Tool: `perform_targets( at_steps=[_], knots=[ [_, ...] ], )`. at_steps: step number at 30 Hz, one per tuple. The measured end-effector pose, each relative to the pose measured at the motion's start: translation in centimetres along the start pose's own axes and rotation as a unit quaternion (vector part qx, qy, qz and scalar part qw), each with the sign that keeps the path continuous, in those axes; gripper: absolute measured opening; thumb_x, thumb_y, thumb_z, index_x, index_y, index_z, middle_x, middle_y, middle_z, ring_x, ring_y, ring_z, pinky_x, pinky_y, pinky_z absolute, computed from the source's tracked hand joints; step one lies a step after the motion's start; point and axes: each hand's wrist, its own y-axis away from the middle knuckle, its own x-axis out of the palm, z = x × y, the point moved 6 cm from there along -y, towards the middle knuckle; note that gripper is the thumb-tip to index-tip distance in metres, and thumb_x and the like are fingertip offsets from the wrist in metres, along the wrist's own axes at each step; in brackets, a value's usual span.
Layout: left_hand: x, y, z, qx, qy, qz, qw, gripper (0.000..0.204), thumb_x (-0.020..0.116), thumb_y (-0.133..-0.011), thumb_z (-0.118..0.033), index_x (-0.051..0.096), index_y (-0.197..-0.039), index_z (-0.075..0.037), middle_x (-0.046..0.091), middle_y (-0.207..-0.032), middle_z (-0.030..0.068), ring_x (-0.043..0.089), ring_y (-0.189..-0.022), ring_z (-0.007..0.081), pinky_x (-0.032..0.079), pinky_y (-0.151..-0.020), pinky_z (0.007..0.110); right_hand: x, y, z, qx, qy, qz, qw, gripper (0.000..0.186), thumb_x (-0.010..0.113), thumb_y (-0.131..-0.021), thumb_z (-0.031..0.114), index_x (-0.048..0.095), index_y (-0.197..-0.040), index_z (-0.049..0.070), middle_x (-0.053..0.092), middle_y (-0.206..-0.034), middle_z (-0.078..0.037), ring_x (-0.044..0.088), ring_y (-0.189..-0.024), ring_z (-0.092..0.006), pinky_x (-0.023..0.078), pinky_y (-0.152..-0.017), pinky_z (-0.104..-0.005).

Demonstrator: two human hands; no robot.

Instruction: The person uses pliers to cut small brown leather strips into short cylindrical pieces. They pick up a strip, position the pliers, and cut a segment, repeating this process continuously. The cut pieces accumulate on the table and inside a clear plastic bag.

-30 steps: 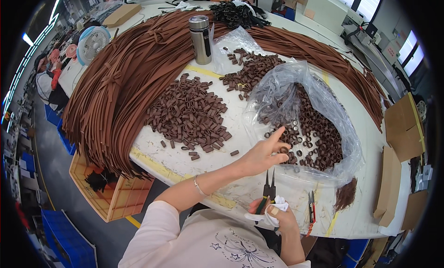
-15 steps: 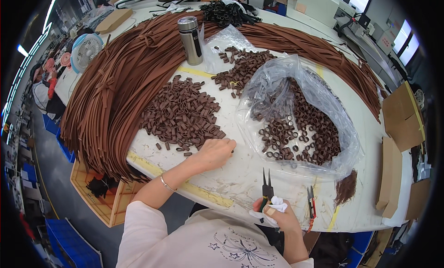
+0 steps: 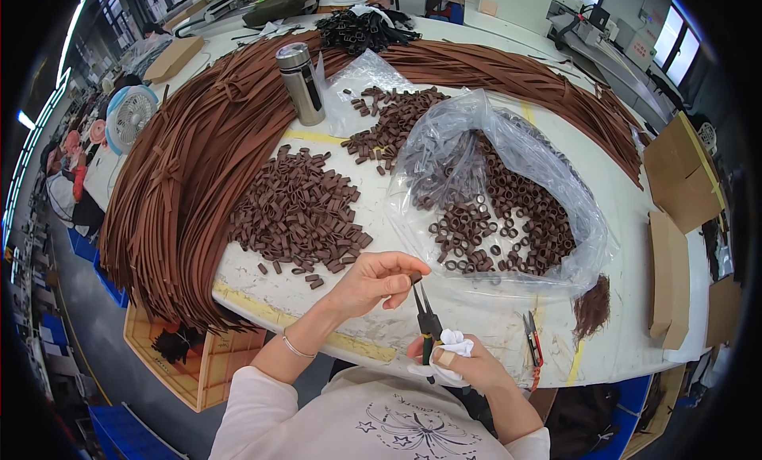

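Between thumb and forefinger, my left hand (image 3: 371,284) pinches a small brown loop (image 3: 415,277) right at the tips of a pair of pliers (image 3: 429,321). Whether the tips are inside the loop is too small to tell. My right hand (image 3: 460,361) grips the pliers by the handles, with white cloth wrapped about the fingers and a plaster on one of them. Left of centre lies a heap of flattened brown loops (image 3: 294,210). Rounder brown rings (image 3: 532,214) fill an open clear plastic bag (image 3: 591,222) on the right.
Long brown strips (image 3: 175,174) curve around the table's left and far sides. A steel flask (image 3: 302,87) stands behind the heap, beside another pile of loops (image 3: 397,123). Red-handled snips (image 3: 533,341) lie right of my right hand. Cardboard boxes (image 3: 669,277) sit at the right edge.
My left hand has moved right from beside the heap, bringing a loop to the plier tips. The pliers have shifted left and slightly up. The whole view has shifted a little.
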Motion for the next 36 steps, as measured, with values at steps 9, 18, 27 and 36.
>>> perform_targets(
  at_steps=[9, 18, 27, 36],
  knots=[
    [1.0, 0.2, 0.5, 0.012, 0.119, 0.04, 0.992, 0.035, 0.061, -0.077, -0.018, 0.052, -0.099, 0.007, 0.049, -0.062, 0.0032, 0.043, -0.046, 0.0074, 0.031, -0.04, 0.019, 1.6, 0.3, -1.0, 0.04, -0.248, 0.109, 0.962, 0.044, 0.054, -0.079, 0.026, 0.045, -0.111, -0.003, 0.052, -0.107, -0.019, 0.051, -0.101, -0.0274, 0.042, -0.085, -0.0377],
    [2.3, 0.0, 1.4, 0.056, -0.021, 0.094, 0.994, 0.035, 0.066, -0.072, -0.028, 0.057, -0.089, 0.0, 0.046, -0.078, 0.0024, 0.045, -0.067, 0.0083, 0.037, -0.058, 0.02, 1.3, 0.4, 0.2, 0.019, -0.179, 0.117, 0.977, 0.042, 0.055, -0.078, 0.03, 0.05, -0.107, 0.0, 0.055, -0.102, -0.015, 0.051, -0.095, -0.0203, 0.043, -0.079, -0.0323],
    [3.4, 0.4, 2.1, 0.038, 0.056, 0.117, 0.991, 0.041, 0.062, -0.073, -0.036, 0.059, -0.094, -0.001, 0.046, -0.089, 0.004, 0.042, -0.084, 0.0134, 0.033, -0.073, 0.028, -0.5, -0.1, 0.3, 0.033, -0.174, 0.101, 0.979, 0.037, 0.059, -0.074, 0.027, 0.053, -0.098, 0.0, 0.056, -0.096, -0.015, 0.054, -0.084, -0.0192, 0.044, -0.074, -0.0306],
    [3.0, 0.8, 1.3, 0.15, -0.038, 0.089, 0.984, 0.036, 0.059, -0.077, -0.032, 0.058, -0.093, 0.0, 0.047, -0.09, 0.0053, 0.046, -0.076, 0.0107, 0.039, -0.064, 0.022, -0.2, -0.4, 2.7, -0.012, 0.059, 0.089, 0.994, 0.04, 0.055, -0.078, 0.027, 0.05, -0.106, 0.0, 0.054, -0.092, -0.008, 0.048, -0.081, -0.012, 0.039, -0.074, -0.025]
  ],
)
